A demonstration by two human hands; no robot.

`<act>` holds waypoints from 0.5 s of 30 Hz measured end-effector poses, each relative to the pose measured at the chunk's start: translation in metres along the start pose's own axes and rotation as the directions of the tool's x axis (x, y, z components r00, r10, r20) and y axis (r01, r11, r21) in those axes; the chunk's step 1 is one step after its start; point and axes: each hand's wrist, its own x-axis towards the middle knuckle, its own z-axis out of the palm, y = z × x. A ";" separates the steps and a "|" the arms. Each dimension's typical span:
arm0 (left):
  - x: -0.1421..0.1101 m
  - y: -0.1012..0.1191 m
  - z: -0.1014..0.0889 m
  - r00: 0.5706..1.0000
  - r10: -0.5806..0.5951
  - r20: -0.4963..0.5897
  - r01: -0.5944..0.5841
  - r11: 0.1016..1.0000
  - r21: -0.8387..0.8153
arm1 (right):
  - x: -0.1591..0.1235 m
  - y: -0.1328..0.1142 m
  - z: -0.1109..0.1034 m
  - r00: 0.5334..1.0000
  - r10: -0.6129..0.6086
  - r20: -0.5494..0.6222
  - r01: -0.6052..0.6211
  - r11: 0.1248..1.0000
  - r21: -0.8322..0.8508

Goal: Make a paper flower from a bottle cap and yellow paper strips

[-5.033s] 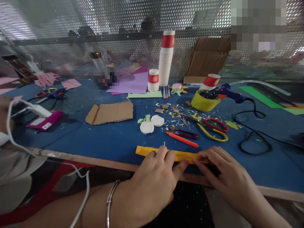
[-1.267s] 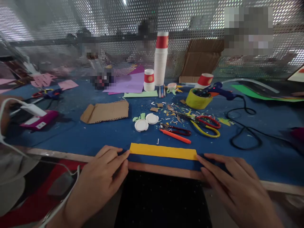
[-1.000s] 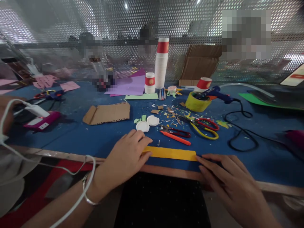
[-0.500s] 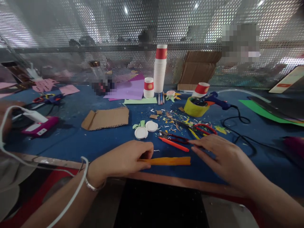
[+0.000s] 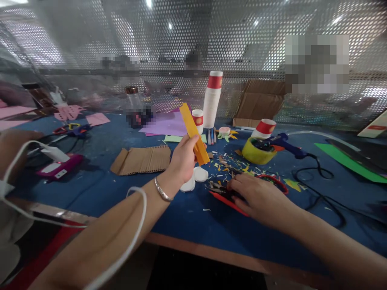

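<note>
My left hand (image 5: 184, 159) is raised above the table and pinches a folded orange paper strip (image 5: 193, 131), which stands tilted up. My right hand (image 5: 256, 193) is low on the table, its fingers closed over the handles of small scissors (image 5: 217, 187), whose blades point left. A red-orange marker (image 5: 225, 202) lies just in front of them, partly under my thumb. Behind this hand show the red handles of larger scissors (image 5: 279, 184). Two white paper discs (image 5: 200, 174) lie below my left hand.
Paper scraps litter the table's middle. Behind stand a stack of paper cups (image 5: 212, 102) and a yellow tape roll (image 5: 256, 152) with a blue glue gun (image 5: 286, 145) resting on it. Corrugated cardboard (image 5: 148, 160) and a purple power strip (image 5: 62, 167) lie left. Another person's arm (image 5: 16, 149) is far left.
My left hand has lifted the orange strip from near the table edge and turned it upright. My right hand has moved left onto the small scissors. The view has shifted a little.
</note>
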 end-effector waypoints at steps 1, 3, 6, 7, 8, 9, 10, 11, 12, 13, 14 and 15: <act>0.002 -0.002 -0.002 1.000 -0.031 -0.001 0.031 0.999 -0.010 | 0.003 0.000 0.000 1.000 0.002 0.012 -0.002 1.000 -0.010; 0.005 -0.005 -0.009 0.998 -0.057 -0.019 0.056 0.997 -0.044 | 0.009 0.000 0.000 1.000 0.009 0.019 -0.008 1.000 -0.016; 0.009 -0.008 -0.019 0.996 -0.067 -0.058 0.062 0.995 -0.080 | 0.017 0.003 0.002 0.999 0.046 -0.013 -0.045 0.998 0.047; 0.011 -0.009 -0.022 0.994 -0.076 -0.074 0.069 0.993 -0.091 | 0.019 0.003 0.001 0.997 0.078 -0.027 -0.075 0.992 0.099; 0.013 -0.009 -0.024 0.992 -0.090 -0.090 0.080 0.991 -0.104 | 0.021 0.003 0.001 0.993 0.117 -0.035 -0.109 0.980 0.168; 0.015 -0.009 -0.025 0.989 -0.106 -0.107 0.093 0.989 -0.117 | 0.023 0.003 -0.001 0.987 0.155 -0.035 -0.142 0.958 0.248; 0.016 -0.009 -0.026 0.985 -0.123 -0.124 0.107 0.986 -0.131 | 0.025 0.002 -0.002 0.981 0.189 -0.032 -0.168 0.928 0.331; 0.018 -0.008 -0.027 0.980 -0.141 -0.140 0.120 0.982 -0.148 | 0.028 0.000 -0.004 0.977 0.213 -0.026 -0.184 0.893 0.410; 0.019 -0.008 -0.027 0.975 -0.159 -0.155 0.133 0.977 -0.166 | 0.030 -0.002 -0.005 0.973 0.228 -0.021 -0.190 0.855 0.482; 0.019 -0.007 -0.027 0.970 -0.177 -0.167 0.145 0.972 -0.186 | 0.032 -0.005 -0.006 0.971 0.236 -0.023 -0.185 0.814 0.551; 0.019 -0.005 -0.026 0.965 -0.194 -0.178 0.156 0.966 -0.207 | 0.033 -0.008 -0.006 0.970 0.242 -0.026 -0.175 0.767 0.617; 0.019 -0.004 -0.026 0.960 -0.208 -0.188 0.163 0.960 -0.229 | 0.035 -0.010 -0.005 0.968 0.251 -0.024 -0.168 0.713 0.680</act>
